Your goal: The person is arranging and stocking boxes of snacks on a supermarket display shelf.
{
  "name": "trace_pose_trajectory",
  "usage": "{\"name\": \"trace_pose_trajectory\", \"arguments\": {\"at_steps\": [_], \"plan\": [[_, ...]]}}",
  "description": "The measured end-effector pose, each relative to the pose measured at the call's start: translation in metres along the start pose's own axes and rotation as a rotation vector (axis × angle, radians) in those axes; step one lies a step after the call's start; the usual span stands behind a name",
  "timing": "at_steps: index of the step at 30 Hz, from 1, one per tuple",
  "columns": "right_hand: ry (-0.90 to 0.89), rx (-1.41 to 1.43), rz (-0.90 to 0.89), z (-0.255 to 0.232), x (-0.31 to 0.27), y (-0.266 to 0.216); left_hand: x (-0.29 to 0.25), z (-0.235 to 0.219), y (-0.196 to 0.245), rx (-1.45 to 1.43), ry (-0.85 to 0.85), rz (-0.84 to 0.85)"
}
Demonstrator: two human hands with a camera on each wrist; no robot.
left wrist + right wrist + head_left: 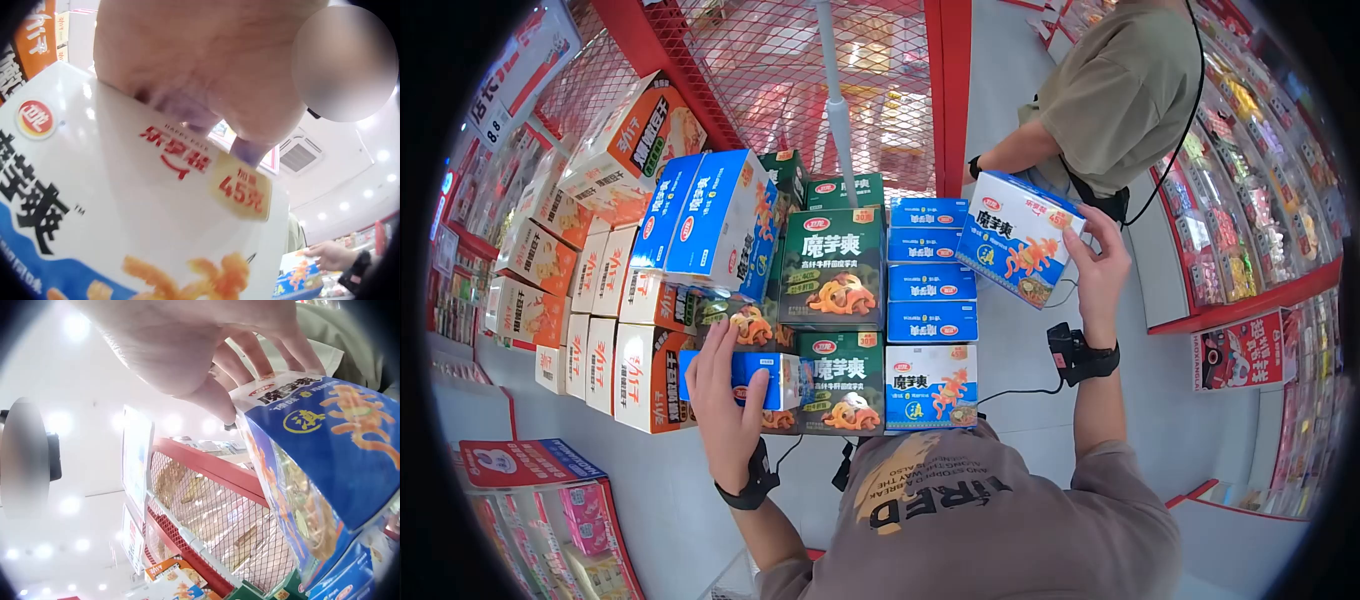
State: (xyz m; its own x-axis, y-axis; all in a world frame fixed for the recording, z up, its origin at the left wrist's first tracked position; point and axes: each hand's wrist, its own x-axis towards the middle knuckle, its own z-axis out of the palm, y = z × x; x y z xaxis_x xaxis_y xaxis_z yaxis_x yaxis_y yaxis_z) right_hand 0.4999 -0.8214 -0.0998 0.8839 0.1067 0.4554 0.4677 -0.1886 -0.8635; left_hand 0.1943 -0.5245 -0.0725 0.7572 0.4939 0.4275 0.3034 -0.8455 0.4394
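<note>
Head view: right hand clamps blue box lifted beside stack; left hand grips low box in stack. Right wrist view adds fingers curled over box top.

The white-and-blue cardboard snack box in the left-wrist view carries a yellow badge reading "45%". The grey-brown T-shirt shows "TIRED", upside down. A white price card reads "8.8".

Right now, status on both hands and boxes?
Left hand grips blue box at stack. Right hand holds second blue box aloft. Bystander behind.
</note>
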Motion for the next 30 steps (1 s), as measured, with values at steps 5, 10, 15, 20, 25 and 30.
{"name": "trace_pose_trajectory", "arguments": {"at_steps": [5, 10, 15, 20, 25, 30], "plan": [[-0.158, 0.313, 0.423, -0.017, -0.02, 0.004, 0.004, 0.004, -0.005, 0.153, -0.061, 0.094], [-0.471, 0.63, 0.621, -0.001, -0.068, -0.014, 0.006, 0.004, -0.003, 0.129, -0.064, 0.074], [-0.736, 0.552, 0.713, 0.042, -0.09, -0.037, 0.005, 0.004, -0.006, 0.121, -0.078, 0.08], [-0.725, 0.294, 0.22, 0.061, -0.092, -0.065, 0.002, 0.001, -0.009, 0.101, -0.084, 0.076], [-0.469, 0.379, -0.064, 0.059, -0.055, -0.1, -0.002, -0.009, -0.012, -0.171, -0.071, -0.005], [-0.366, 0.708, 0.29, 0.087, -0.013, -0.104, -0.005, -0.008, -0.012, -0.153, -0.072, -0.021]]}}
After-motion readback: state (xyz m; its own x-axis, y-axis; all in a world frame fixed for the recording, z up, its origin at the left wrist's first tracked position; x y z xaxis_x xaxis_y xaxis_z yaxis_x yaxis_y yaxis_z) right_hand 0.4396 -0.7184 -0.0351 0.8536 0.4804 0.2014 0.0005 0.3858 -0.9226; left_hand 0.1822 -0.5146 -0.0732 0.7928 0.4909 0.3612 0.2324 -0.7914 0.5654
